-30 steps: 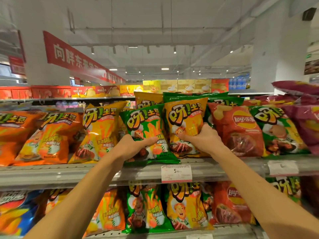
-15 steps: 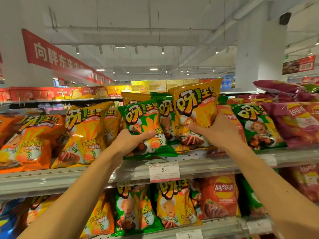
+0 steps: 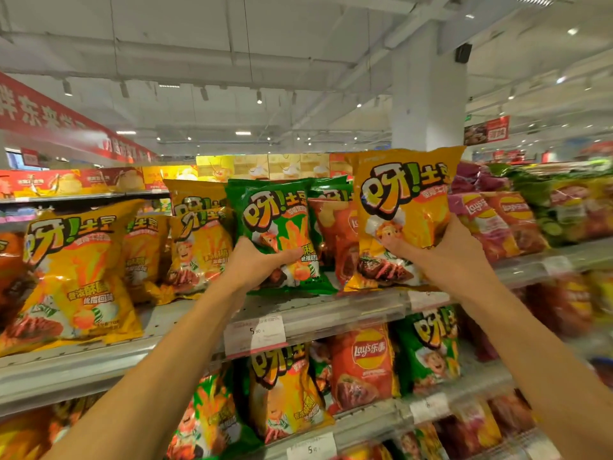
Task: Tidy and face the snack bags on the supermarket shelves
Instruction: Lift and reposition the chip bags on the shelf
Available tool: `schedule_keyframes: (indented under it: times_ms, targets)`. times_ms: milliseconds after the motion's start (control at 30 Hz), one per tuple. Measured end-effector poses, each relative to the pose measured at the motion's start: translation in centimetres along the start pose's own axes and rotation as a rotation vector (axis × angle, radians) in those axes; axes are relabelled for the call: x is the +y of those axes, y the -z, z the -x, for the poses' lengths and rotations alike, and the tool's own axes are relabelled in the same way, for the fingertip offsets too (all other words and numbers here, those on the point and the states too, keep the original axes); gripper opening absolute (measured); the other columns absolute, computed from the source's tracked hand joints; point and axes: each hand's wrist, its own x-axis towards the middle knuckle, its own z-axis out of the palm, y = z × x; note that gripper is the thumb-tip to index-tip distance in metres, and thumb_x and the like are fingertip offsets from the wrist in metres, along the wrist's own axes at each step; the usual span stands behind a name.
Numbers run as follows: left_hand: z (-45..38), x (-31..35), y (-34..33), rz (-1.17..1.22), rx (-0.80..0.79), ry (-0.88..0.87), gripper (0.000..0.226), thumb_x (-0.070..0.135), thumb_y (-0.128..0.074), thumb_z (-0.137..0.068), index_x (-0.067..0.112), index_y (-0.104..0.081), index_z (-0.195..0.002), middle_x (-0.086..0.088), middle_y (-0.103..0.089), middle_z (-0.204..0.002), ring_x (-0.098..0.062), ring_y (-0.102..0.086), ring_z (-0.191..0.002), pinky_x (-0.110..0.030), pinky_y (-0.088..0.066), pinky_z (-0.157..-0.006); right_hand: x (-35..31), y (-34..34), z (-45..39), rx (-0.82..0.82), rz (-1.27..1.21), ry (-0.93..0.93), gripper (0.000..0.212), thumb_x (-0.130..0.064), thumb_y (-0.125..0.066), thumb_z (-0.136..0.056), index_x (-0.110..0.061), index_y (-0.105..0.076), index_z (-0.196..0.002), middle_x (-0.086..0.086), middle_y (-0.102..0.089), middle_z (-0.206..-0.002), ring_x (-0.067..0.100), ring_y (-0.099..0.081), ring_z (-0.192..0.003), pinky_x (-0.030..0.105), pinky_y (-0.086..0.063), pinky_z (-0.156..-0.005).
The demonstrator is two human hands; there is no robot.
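My left hand (image 3: 257,265) grips the lower part of a green snack bag (image 3: 278,224) that stands upright on the top shelf (image 3: 331,310). My right hand (image 3: 444,257) holds a yellow snack bag (image 3: 404,207) by its lower right side, lifted in front of a red Lay's bag (image 3: 341,240) and clear of the row. More yellow bags (image 3: 199,240) stand to the left of the green one.
A large yellow bag (image 3: 76,273) leans at the left of the shelf. Pink and red Lay's bags (image 3: 497,220) fill the right. A price tag (image 3: 255,333) hangs on the shelf edge. The lower shelf (image 3: 365,419) holds mixed bags. A white pillar (image 3: 428,94) rises behind.
My right hand has lifted the yellow bag up and to the right, out of the row. My left hand keeps its hold on the green bag. The view has shifted right.
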Motion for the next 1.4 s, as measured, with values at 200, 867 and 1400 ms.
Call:
schedule_keyframes:
  times_ms: [200, 867, 1400]
  targets:
    - [0.2, -1.0, -2.1, -0.054, 0.043, 0.155, 0.116, 0.062, -0.086, -0.06, 0.008, -0.028, -0.145, -0.006, -0.051, -0.139, -0.026, -0.052, -0.123, -0.041, -0.047, -0.094, 0.0, 0.4, 1.3, -0.031, -0.06, -0.016, 0.095, -0.071, -0.082, -0.061, -0.029, -0.048, -0.139, -0.012, -0.062, -0.126, 0.015, -0.059, -0.114, 0.038, -0.048, -0.097]
    - [11.0, -3.6, 13.5, -1.096, 0.074, -0.185, 0.066, 0.071, -0.053, -0.086, 0.011, -0.065, -0.065, -0.005, -0.064, -0.063, -0.022, -0.06, -0.064, -0.036, -0.044, -0.053, -10.8, -14.9, 5.0, -0.262, -0.223, 0.152, 0.107, -0.08, -0.076, -0.06, -0.025, -0.042, -0.145, -0.006, -0.062, -0.134, 0.021, -0.06, -0.123, 0.048, -0.049, -0.105]
    - [11.9, -5.6, 13.6, -1.189, 0.22, -0.161, 0.019, 0.034, -0.062, -0.095, 0.016, -0.066, -0.096, -0.003, -0.061, -0.101, -0.028, -0.06, -0.098, -0.039, -0.048, -0.072, -12.9, -25.6, 4.9, -0.646, -0.132, 0.053, 0.117, -0.081, -0.075, -0.06, -0.02, -0.037, -0.152, 0.003, -0.053, -0.147, 0.027, -0.053, -0.131, 0.047, -0.048, -0.107]
